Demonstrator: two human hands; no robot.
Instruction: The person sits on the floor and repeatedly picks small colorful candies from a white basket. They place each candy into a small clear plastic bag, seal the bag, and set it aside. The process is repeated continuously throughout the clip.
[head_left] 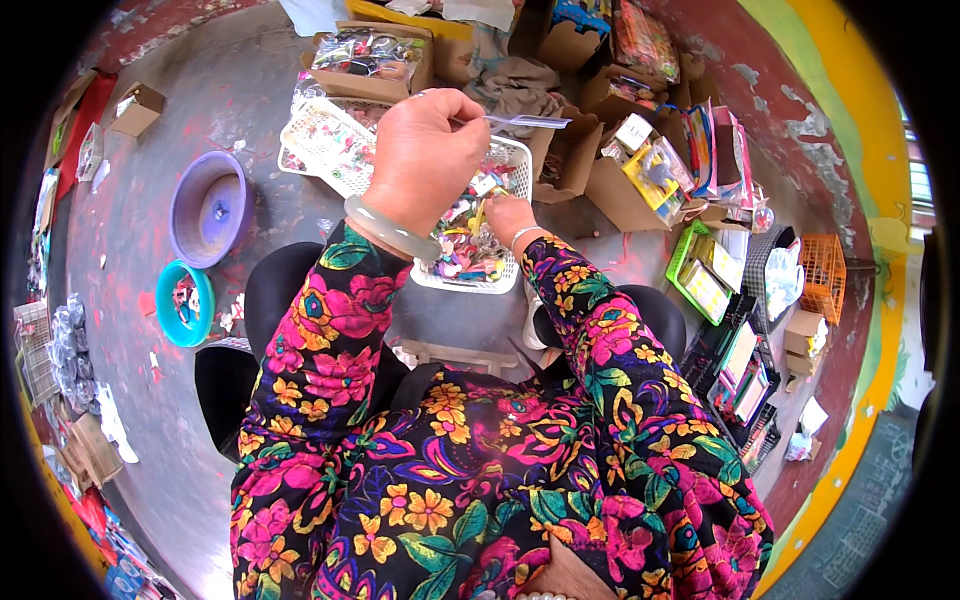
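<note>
My left hand (425, 145) pinches a clear plastic strip (530, 122) between closed-up fingers, the strip jutting to their right. My right hand (510, 218) reaches into a white basket (470, 286), small colourful pieces (460, 262) around its fingers; I cannot tell their spread or grip. A purple basin (185, 208) sits well left of both.

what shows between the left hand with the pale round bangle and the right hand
In the head view, small multicoloured items in the white perforated plastic basket show between the left hand and right hand.
</note>
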